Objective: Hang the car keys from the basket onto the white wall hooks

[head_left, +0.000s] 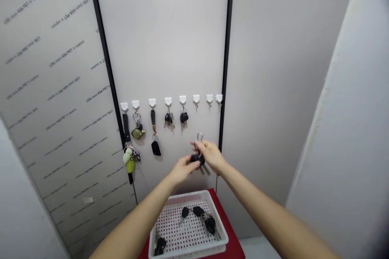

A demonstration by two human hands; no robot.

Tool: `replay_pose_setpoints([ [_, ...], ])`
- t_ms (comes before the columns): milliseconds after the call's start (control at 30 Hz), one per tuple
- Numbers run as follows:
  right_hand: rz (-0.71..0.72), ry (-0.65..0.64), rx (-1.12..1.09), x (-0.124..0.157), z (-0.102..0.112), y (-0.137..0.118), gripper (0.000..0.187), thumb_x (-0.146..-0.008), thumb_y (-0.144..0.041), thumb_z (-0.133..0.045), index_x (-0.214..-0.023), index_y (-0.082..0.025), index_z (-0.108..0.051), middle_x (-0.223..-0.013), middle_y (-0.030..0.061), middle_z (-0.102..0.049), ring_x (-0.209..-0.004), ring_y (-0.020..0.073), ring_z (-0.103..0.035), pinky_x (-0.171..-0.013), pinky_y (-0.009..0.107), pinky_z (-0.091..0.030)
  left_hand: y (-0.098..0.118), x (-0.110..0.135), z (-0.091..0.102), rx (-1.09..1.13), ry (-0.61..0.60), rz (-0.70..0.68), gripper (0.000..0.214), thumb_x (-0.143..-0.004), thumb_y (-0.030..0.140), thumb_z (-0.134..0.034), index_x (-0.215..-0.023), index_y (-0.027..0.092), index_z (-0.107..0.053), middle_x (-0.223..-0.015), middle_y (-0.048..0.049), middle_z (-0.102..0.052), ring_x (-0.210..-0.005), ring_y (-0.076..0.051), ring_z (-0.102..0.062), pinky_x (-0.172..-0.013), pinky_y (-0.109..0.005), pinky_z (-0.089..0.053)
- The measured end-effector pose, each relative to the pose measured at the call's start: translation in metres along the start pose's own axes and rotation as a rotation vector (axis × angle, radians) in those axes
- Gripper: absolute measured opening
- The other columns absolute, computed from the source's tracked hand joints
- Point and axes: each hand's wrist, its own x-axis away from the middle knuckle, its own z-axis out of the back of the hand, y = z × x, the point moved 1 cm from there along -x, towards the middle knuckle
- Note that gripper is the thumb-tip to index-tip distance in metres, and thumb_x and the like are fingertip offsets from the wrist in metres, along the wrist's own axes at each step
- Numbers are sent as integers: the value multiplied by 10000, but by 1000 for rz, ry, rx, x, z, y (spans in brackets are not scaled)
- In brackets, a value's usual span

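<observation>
A bunch of black-headed keys (198, 159) is between my two hands, in front of the wall and above the basket. My left hand (182, 170) pinches the black key heads. My right hand (211, 154) is closed on the metal ring or clip (199, 136) at the top of the bunch, part of which sticks up past the fingers. Key blades point down to the right, slightly blurred. Below lies a white perforated basket (219, 226) with several more black-headed keys (209, 224) in it.
White hooks line the wall. From the left hang a strap with a green charm (129, 162), keys with a greenish fob (138, 131), a braided strap with a black fob (156, 147), and two key bunches (184, 117). Three hooks (209, 98) at right hold no keys. The basket rests on a red surface (232, 243).
</observation>
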Motion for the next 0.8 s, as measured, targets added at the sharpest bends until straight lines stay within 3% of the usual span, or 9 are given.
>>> replay_pose_setpoints([
  [167,86,0,-76,-51,12,-47,392,-657,-482,-370,-620,-115,-502,-513,-11,-462,-443,47,-392,-459,171,-330,39,-29,-6,18,191,-100,197,-701,187,-365,-811,98,-503,-765,-56,-571,-601,-65,-507,-574,-182,-370],
  [300,71,59,-16,-74,16,-62,372,-693,-449,-354,-548,-125,-469,-464,-14,-454,-424,49,-398,-461,169,-333,54,-48,0,-16,299,-116,183,-700,190,-356,-763,102,-503,-737,-52,-561,-573,-60,-507,-539,-170,-369],
  [567,-34,139,2,-85,17,-49,321,-744,-341,-330,-544,-125,-458,-440,-12,-447,-391,45,-384,-415,157,-319,49,-62,5,-111,302,-85,252,-688,172,-385,-917,112,-473,-762,-59,-556,-616,-78,-514,-504,-165,-353],
  [800,17,225,176,-89,15,-34,269,-735,-274,-351,-577,-105,-489,-459,-12,-459,-399,37,-413,-425,149,-317,36,-65,9,-216,339,-104,485,-641,135,-439,-1113,133,-332,-875,-79,-533,-636,-90,-495,-556,-195,-363],
])
